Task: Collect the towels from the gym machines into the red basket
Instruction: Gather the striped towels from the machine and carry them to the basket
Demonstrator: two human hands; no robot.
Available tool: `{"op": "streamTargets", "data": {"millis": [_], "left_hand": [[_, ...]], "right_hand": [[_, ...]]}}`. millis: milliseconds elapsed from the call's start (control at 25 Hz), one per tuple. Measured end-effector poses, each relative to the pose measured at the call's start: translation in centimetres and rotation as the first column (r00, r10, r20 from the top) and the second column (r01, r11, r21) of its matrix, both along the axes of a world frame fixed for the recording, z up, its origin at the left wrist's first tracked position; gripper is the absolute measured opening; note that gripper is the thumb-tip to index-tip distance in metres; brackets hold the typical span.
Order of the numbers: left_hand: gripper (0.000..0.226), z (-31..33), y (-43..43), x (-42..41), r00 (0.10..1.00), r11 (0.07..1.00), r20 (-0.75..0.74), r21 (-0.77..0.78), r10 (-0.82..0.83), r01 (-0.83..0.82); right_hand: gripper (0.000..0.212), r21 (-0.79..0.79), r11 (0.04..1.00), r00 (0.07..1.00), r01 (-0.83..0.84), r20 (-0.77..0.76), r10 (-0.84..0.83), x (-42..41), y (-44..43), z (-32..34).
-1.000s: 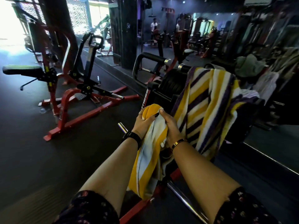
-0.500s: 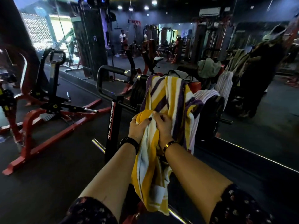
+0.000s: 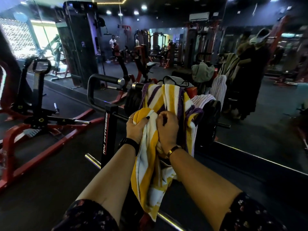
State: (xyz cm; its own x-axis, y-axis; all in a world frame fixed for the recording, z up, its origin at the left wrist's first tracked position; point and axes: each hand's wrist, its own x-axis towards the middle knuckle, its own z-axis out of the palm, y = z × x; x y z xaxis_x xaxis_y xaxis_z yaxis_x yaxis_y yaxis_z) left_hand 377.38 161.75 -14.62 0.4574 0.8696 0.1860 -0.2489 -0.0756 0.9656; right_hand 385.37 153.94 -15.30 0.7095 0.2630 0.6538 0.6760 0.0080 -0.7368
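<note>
Between left hand (image 3: 136, 129) and right hand (image 3: 168, 129): held towel (image 3: 146, 164), hanging below them. Draped towel (image 3: 168, 97) just beyond both hands. Machine post (image 3: 108, 130) left of left hand; weight plate (image 3: 210, 120) right of right hand.

We see through one wide head-worn view, facing forward and down, close above the left hand (image 3: 136, 129) and right hand (image 3: 168, 130), with the floor (image 3: 50, 172) spreading beyond them.

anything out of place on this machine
Yes: towels are draped over the machine. A purple-and-yellow striped towel hangs bunched over its weight plates, with a pale striped towel behind it. The left hand and right hand grip a yellow-and-white towel.
</note>
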Motion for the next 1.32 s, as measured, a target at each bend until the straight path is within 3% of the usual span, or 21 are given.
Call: {"op": "streamTargets", "data": {"millis": [80,160,280,400,600,760,920,1040,1200,1320], "left_hand": [[0.035,0.3,1.4,0.0,1.0,1.0,0.017,0.005,-0.012,0.012],[0.042,1.0,2.7,0.0,0.999,0.999,0.035,0.025,-0.025,0.024],[0.044,1.7,3.8,0.7,0.998,0.997,0.036,0.063,-0.053,0.051],[0.033,2.0,3.9,1.2,0.998,0.994,0.024,0.085,-0.066,0.064],[0.037,2.0,4.2,1.8,0.996,0.99,0.015,0.11,-0.087,0.085],[0.036,2.3,4.1,1.7,0.998,0.991,0.006,0.113,-0.068,0.067],[0.04,2.4,4.1,0.7,0.999,0.995,0.027,0.097,-0.029,0.027],[0.042,2.4,4.7,-1.0,0.998,0.998,0.057,0.061,0.017,-0.021],[0.051,2.4,6.2,-3.8,0.994,0.994,0.023,0.024,0.105,-0.105],[0.047,2.0,7.1,-5.8,0.989,0.989,0.028,-0.004,0.147,-0.147]], "right_hand": [[0.025,-0.022,0.967,0.948,0.254,0.206,-0.244,0.1,-0.1,0.6],[0.048,-0.064,0.897,0.868,0.437,0.294,-0.401,0.1,0.3,1.8],[0.084,-0.264,0.835,0.872,0.483,0.23,-0.432,1.2,1.3,4.0],[0.097,-0.374,0.758,0.845,0.535,0.233,-0.481,2.4,2.4,4.2],[0.067,-0.426,0.649,0.777,0.63,0.342,-0.529,3.1,1.9,3.5],[0.058,-0.371,0.705,0.792,0.605,0.371,-0.484,3.9,-0.1,4.6],[0.035,-0.264,0.783,0.792,0.563,0.444,-0.42,2.7,0.0,4.7],[0.032,-0.339,0.802,0.85,0.492,0.389,-0.357,1.5,0.2,4.9],[0.031,-0.316,0.844,0.804,0.434,0.559,-0.205,-0.2,0.7,4.2],[0.03,-0.405,0.852,0.795,0.332,0.606,-0.022,-2.0,2.0,3.6]]}}
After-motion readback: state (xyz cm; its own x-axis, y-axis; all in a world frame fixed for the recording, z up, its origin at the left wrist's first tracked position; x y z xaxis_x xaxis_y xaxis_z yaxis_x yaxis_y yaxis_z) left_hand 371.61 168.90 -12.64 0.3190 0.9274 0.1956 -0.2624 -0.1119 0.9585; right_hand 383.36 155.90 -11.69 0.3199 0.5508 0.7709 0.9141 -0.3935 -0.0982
